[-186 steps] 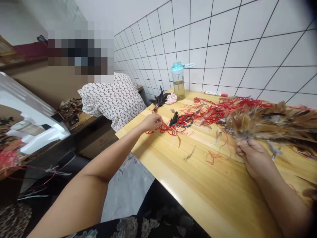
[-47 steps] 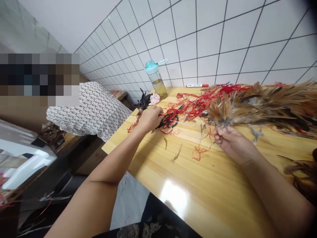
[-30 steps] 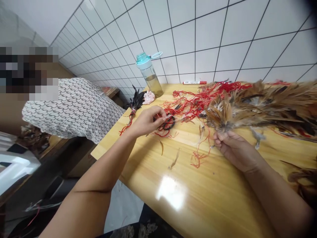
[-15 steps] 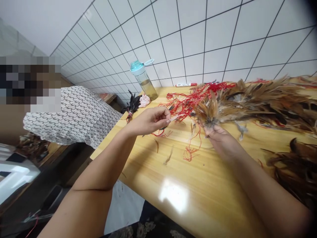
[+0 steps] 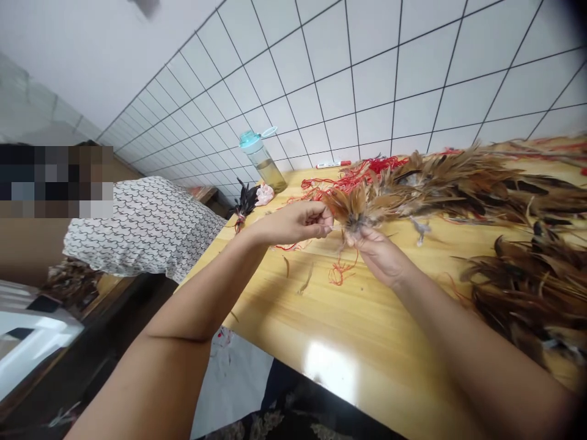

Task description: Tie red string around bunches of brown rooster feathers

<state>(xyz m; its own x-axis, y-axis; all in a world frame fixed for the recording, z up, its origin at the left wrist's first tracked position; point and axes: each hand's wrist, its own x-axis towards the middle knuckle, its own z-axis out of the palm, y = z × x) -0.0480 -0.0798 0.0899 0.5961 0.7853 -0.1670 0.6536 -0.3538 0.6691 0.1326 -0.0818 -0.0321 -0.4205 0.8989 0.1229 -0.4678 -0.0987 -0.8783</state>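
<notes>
My right hand (image 5: 375, 252) grips the quill end of a bunch of brown feathers (image 5: 367, 205), raised a little above the wooden table (image 5: 367, 330). Right beside that quill end, my left hand (image 5: 298, 222) is pinched shut on something small and pale that I cannot make out. The two hands almost touch. A long strip of brown and black feathers (image 5: 477, 180) runs from the bunch to the right. Tangled red string (image 5: 353, 177) lies behind the hands, and a small clump of red string (image 5: 338, 275) lies under them.
A bottle with a teal cap (image 5: 261, 160), a pink object (image 5: 265, 194), a dark feather bundle (image 5: 244, 200) and a red marker (image 5: 333, 164) stand by the tiled wall. More dark feathers (image 5: 532, 293) lie at right. A person in a patterned top (image 5: 142, 226) sits at left.
My left hand has left the red string tangle and come right, up to the feather bunch. My right hand has lifted the bunch and drawn it left. The view has swung right.
</notes>
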